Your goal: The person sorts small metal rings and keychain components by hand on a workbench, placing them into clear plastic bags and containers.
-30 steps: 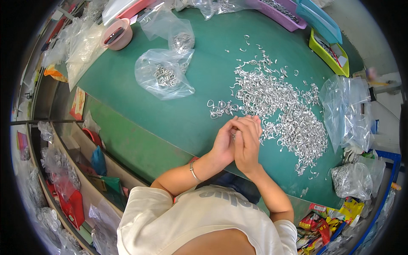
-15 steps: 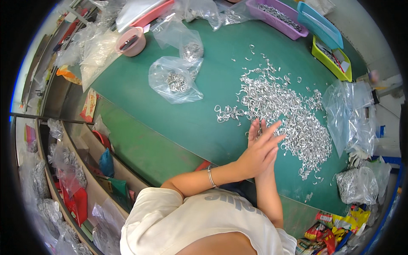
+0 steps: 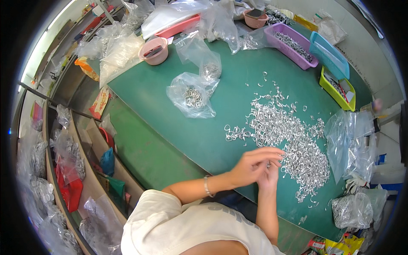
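Note:
My left hand [image 3: 251, 166], with a silver bracelet [image 3: 207, 186] on its wrist, reaches across above my right hand [image 3: 268, 176]. Its fingers are stretched to the right, slightly bent at the tips. Below them, the fingers of my right hand are curled and partly hidden. A small shiny spot shows between the two hands, too small to name. Both hands are at the near left edge of a heap of small silver metal rings [image 3: 293, 140], many of them open hooks or loops, spread over the green table [image 3: 170, 136].
Clear bags of rings [image 3: 193, 97] lie toward the back. A pink bowl [image 3: 154, 51] stands back left; purple [image 3: 293, 44], blue [image 3: 329, 55] and lime [image 3: 338, 89] bins stand back right. Plastic bags [image 3: 350, 136] hang at the right. Shelves with bags [image 3: 70, 187] fill the left.
My view has tilted, so the table sits lower in it. My left hand's fingers have come from spread and raised to closer together, lying across the right hand, whose fingers have curled.

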Demonstrator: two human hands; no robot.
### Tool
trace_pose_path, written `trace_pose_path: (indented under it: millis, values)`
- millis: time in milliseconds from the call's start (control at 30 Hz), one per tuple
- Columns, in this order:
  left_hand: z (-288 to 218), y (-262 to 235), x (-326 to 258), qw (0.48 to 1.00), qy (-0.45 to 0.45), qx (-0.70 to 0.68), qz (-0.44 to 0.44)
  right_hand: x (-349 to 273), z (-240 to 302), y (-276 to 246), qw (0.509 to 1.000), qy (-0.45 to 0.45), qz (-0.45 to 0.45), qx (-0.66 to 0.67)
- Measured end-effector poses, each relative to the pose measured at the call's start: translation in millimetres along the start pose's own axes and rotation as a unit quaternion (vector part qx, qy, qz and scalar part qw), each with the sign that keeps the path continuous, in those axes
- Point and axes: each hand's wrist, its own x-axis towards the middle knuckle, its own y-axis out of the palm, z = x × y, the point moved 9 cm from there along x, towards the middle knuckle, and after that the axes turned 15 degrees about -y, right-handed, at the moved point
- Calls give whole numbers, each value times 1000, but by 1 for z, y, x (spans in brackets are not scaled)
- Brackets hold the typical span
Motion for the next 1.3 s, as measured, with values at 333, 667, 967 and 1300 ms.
trace_pose_path:
  millis: [333, 667, 967, 1300]
  values:
    - [-50, -372, 126, 795, -32, 474, -377, -24, 32, 7, 948, -122, 14, -294]
    - [67, -407, 205, 578, -167, 748, -281, -33, 43, -10, 965, -90, 4, -244]
    - [-80, -391, 195, 718, 115, 506, -465, -32, 24, 8, 961, -65, 35, -267]
    - [-146, -177, 144, 844, 248, 408, -245, -25, -17, 144, 973, -32, 129, -189]
